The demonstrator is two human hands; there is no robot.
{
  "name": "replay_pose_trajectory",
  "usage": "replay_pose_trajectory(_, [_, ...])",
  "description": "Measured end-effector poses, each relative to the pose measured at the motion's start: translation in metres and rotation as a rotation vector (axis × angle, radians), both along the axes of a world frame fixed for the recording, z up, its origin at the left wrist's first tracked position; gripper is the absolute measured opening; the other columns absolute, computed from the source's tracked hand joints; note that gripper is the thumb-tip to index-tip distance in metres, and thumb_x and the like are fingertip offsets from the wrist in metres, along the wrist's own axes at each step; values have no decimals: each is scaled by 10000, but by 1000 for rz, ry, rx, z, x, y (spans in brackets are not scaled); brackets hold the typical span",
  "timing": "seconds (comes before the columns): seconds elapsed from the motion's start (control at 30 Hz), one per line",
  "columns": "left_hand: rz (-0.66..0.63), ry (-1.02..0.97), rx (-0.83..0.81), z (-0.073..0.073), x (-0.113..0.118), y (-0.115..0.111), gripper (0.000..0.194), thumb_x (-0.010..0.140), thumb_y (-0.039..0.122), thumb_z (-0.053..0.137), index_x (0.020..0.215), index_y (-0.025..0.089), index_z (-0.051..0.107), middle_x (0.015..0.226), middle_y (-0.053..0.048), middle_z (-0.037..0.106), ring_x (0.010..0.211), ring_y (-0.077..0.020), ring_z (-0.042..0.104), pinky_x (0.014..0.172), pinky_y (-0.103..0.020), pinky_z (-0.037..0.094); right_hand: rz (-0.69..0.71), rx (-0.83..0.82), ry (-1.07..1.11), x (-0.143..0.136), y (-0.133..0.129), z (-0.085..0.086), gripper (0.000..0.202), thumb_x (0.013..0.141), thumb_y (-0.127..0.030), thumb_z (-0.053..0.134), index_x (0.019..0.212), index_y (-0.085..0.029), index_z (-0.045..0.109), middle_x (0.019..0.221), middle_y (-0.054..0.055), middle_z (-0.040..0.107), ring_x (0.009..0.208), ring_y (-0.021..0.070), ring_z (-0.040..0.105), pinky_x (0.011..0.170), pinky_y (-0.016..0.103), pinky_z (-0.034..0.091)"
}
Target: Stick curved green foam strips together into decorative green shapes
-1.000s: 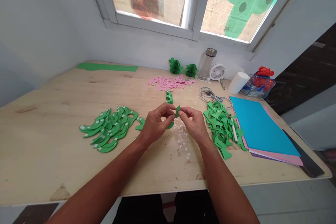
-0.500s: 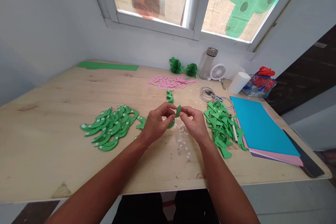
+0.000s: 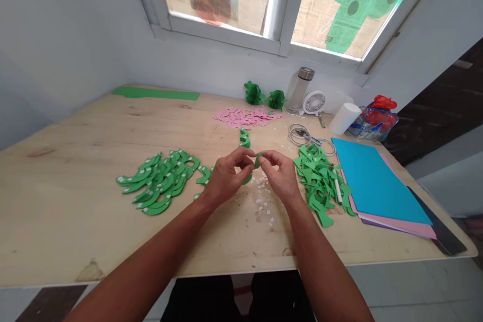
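Observation:
A small green paper piece (image 3: 258, 160) is pinched between my two hands above the middle of the table. My left hand (image 3: 231, 173) has its fingers closed at the piece's left side, and my right hand (image 3: 278, 171) grips its right side. Part of another green curved piece (image 3: 247, 178) shows under my left fingertips. Just beyond my hands lie curved green cutouts (image 3: 244, 138) with white patches. Partly hidden by my left hand are more green cutouts (image 3: 203, 175). Small white paper bits (image 3: 263, 196) are scattered beneath my hands.
Left lies a pile of curved green cutouts (image 3: 160, 181). Pink cutouts (image 3: 245, 117) lie at the back. Right are green scraps (image 3: 319, 181), a white marker (image 3: 338, 191), tape rolls (image 3: 299, 134) and blue sheets (image 3: 377, 181). A bottle (image 3: 301, 88) and small fan (image 3: 314, 102) stand behind.
The green piece between my fingers has turned slightly and now looks more curved, its upper edge covered more by my right fingers. My hands stay in nearly the same place.

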State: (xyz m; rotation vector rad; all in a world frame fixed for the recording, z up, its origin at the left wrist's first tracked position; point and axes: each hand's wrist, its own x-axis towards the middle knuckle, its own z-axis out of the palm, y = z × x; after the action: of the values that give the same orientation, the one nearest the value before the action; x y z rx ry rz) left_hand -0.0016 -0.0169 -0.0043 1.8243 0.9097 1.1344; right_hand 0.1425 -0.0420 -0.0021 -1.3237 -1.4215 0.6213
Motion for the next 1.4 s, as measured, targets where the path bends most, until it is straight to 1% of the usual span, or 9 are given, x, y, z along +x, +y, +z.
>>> replay_pose_trajectory(0.27, [12, 58, 43, -1, 0, -1, 145, 756, 225, 541, 897, 193, 559, 639, 21, 619, 582, -125, 574, 579, -240, 456, -23, -12, -4, 1, 0, 2, 179, 762, -289, 534, 768, -178, 674, 696, 17, 674, 673, 151, 565, 680, 269, 444])
replay_pose_trajectory(0.6, [44, 117, 110, -1, 0, -2, 153, 767, 196, 525, 915, 194, 565, 649, 25, 626, 580, -113, 564, 591, -226, 444, -18, -6, 20, 0, 0, 2, 211, 777, -300, 527, 780, -167, 691, 717, 23, 685, 682, 153, 578, 687, 272, 437])
replay_pose_trajectory(0.77, [51, 124, 118, 0, 0, -2, 197, 770, 203, 522, 959, 206, 579, 647, 30, 624, 573, -115, 562, 594, -229, 446, -14, -15, 31, 1, 0, 2, 213, 785, -299, 515, 778, -178, 691, 755, 29, 702, 715, 161, 593, 700, 276, 442])
replay_pose_trajectory(1.03, [54, 106, 110, 1, 1, -3, 282, 766, 197, 516, 1037, 216, 594, 650, 32, 619, 581, -113, 555, 607, -235, 463, -17, -18, 35, 2, 0, 0, 233, 792, -325, 502, 755, -177, 679, 751, 32, 692, 722, 163, 587, 715, 281, 439])
replay_pose_trajectory(1.27, [32, 112, 104, -2, 1, -2, 237, 772, 199, 511, 1004, 210, 559, 645, 33, 616, 576, -117, 565, 606, -238, 454, -27, -15, 30, 3, 0, 0, 235, 790, -326, 503, 759, -176, 681, 732, 24, 684, 702, 158, 579, 696, 272, 432])
replay_pose_trajectory(1.4, [52, 149, 131, -2, 2, -3, 230, 768, 195, 511, 991, 217, 561, 649, 32, 623, 577, -117, 565, 605, -235, 451, -33, -18, 25, 3, 1, -1, 240, 788, -340, 513, 762, -176, 686, 701, 18, 679, 680, 155, 571, 680, 270, 435])
